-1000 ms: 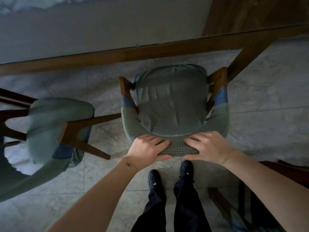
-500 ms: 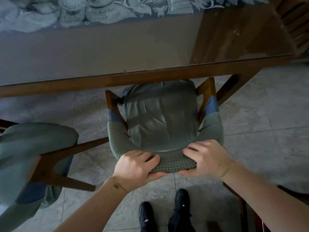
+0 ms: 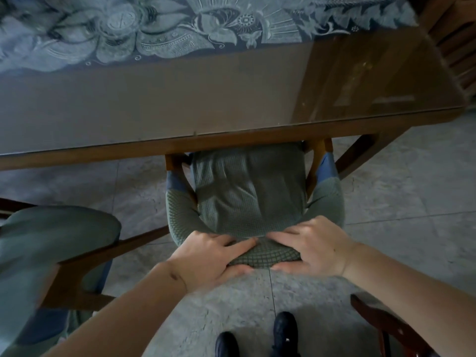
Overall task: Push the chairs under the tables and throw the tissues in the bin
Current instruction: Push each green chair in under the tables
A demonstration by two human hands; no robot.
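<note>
While the green fabric-covered wooden armchair (image 3: 247, 199) sits with its seat front tucked under the glass-topped wooden table (image 3: 231, 145), we grip its curved backrest with both hands: our left hand (image 3: 211, 256) and right hand (image 3: 314, 246) wrap over the top edge, side by side. Another green-covered chair (image 3: 51, 253) stands to our left on the grey tiled floor (image 3: 412, 189).

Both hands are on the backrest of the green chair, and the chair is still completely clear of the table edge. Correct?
Not quite. Both hands, left and right, are on the green chair backrest, but the head view shows its seat front already under the table edge.
</note>
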